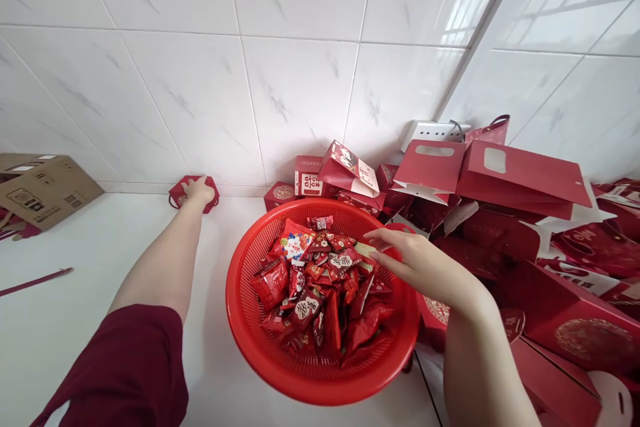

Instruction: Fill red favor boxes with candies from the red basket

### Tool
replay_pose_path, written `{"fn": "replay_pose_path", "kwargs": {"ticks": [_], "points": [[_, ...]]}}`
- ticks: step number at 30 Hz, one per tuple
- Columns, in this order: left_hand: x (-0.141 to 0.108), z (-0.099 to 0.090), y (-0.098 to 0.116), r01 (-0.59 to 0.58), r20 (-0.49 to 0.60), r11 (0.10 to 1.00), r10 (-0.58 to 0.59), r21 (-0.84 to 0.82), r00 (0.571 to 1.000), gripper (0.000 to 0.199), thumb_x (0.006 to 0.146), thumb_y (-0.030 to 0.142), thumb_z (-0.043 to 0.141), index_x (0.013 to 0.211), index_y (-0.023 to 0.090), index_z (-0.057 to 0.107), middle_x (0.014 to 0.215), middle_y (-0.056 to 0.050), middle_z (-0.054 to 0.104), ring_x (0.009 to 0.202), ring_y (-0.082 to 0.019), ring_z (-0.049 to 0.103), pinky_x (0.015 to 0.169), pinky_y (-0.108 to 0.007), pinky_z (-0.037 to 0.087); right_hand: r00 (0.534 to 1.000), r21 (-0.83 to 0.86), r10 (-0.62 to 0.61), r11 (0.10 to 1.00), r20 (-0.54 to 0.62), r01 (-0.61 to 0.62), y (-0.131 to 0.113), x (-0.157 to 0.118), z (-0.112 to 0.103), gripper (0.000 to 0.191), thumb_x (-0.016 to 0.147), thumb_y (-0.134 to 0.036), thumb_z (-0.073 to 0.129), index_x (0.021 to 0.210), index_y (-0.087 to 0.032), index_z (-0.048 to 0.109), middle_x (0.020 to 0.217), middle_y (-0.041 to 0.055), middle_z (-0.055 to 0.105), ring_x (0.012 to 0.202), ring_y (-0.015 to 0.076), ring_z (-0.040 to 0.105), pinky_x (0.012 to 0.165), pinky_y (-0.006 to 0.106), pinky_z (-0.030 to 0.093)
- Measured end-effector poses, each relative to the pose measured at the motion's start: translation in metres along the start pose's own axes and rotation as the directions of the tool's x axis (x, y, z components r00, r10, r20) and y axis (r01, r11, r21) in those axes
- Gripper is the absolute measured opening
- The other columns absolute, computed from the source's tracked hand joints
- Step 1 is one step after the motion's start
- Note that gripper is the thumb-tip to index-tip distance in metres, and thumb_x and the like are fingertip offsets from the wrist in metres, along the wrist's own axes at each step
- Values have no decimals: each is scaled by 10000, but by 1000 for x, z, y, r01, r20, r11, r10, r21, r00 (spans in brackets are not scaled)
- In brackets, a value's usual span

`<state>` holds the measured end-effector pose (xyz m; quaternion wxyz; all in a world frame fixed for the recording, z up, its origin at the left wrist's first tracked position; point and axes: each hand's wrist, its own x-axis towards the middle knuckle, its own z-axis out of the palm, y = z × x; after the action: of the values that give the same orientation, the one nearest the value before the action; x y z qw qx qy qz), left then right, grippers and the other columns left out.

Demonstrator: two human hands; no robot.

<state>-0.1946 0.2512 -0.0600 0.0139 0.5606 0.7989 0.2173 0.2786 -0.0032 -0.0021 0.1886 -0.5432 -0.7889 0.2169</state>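
Observation:
My left hand (196, 192) reaches far out to the wall, its fingers bent over a small red hexagonal gift box (212, 197) with a cord handle. Straight ahead is a round red plastic basket (245, 347), filled with wrapped sweets (305, 307) in mostly red packets. Over the basket's right side hovers my right hand (407, 253), thumb and fingers apart. Its fingertips are close to a pale yellow-green packet (365, 250); whether they touch it I cannot tell.
Red gift boxes (350, 170) stand behind the basket by the tiled wall. A large heap of red cartons (525, 177) and bags covers the right side, with a white power strip (435, 130) behind. At left are a cardboard box (60, 190) and a dark red strip (37, 281).

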Motion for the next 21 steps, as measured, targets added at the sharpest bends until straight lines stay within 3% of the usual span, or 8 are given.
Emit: {"fn": "replay_pose_path", "kwargs": {"ticks": [3, 4, 6, 9, 11, 12, 16, 21], "points": [[-9, -3, 22, -26, -40, 1000, 26, -14, 999, 733, 816, 330, 596, 1473, 69, 403, 1589, -284, 271, 1509, -477, 125, 1130, -765, 127, 1000, -6, -12, 1000, -5, 12, 1, 1, -1, 348, 1021, -426, 427, 1250, -260, 630, 1255, 59, 701, 1123, 265, 665, 948, 422, 519], [-14, -2, 31, -84, -34, 996, 83, -24, 996, 710, 852, 342, 558, 1491, 87, 384, 1606, -246, 271, 1517, -434, 148, 1173, -714, 116, 1000, -10, -16, 1000, -5, 16, 1, 1, 0, 346, 1021, -422, 429, 1251, -260, 631, 1246, 59, 705, 1113, 266, 669, 945, 422, 520], [-27, 4, 51, -250, 49, 966, 254, -68, 966, 632, 904, 395, 510, 1483, 156, 429, 1573, -142, 400, 1475, -327, 325, 1230, -516, 227, 1000, -17, -21, 1000, -3, 21, 1, 1, 0, 341, 1016, -413, 444, 1257, -260, 632, 1231, 55, 713, 1090, 265, 677, 943, 424, 520], [-47, 19, 80, -475, 244, 864, 503, -167, 829, 613, 847, 505, 619, 1400, 245, 565, 1468, -18, 562, 1346, -223, 516, 1149, -266, 374, 1000, -8, -18, 1000, -7, 18, 1, 1, 1, 325, 1010, -404, 468, 1246, -264, 640, 1218, 52, 721, 1062, 258, 687, 929, 413, 526], [-58, 31, 94, -542, 323, 815, 580, -206, 748, 687, 778, 533, 701, 1403, 273, 579, 1445, -8, 587, 1306, -228, 558, 1104, -239, 411, 1000, 1, -21, 1000, -10, 21, 1, -1, 0, 315, 1009, -395, 473, 1237, -263, 644, 1214, 52, 722, 1057, 253, 689, 919, 403, 530], [-62, 37, 99, -552, 343, 807, 589, -209, 732, 738, 762, 539, 718, 1432, 274, 556, 1459, -25, 576, 1304, -248, 563, 1092, -256, 425, 1000, 2, -23, 1000, -12, 23, 0, -1, 0, 312, 1009, -389, 473, 1237, -262, 644, 1213, 51, 722, 1060, 252, 688, 918, 401, 530], [-71, 52, 105, -493, 335, 858, 512, -146, 791, 905, 783, 579, 690, 1564, 252, 371, 1515, -141, 501, 1315, -367, 550, 1054, -403, 459, 999, -9, -30, 1000, -15, 30, -1, -3, -2, 313, 1006, -377, 474, 1243, -257, 639, 1227, 46, 714, 1090, 257, 676, 927, 405, 526], [-75, 47, 89, -446, 275, 891, 451, -85, 849, 763, 848, 560, 658, 1531, 331, 408, 1459, -84, 567, 1296, -331, 565, 1037, -397, 469, 999, -11, -26, 1000, -23, 26, 0, -5, -4, 320, 1011, -365, 461, 1263, -258, 624, 1228, 45, 715, 1093, 251, 675, 953, 409, 512]]}}
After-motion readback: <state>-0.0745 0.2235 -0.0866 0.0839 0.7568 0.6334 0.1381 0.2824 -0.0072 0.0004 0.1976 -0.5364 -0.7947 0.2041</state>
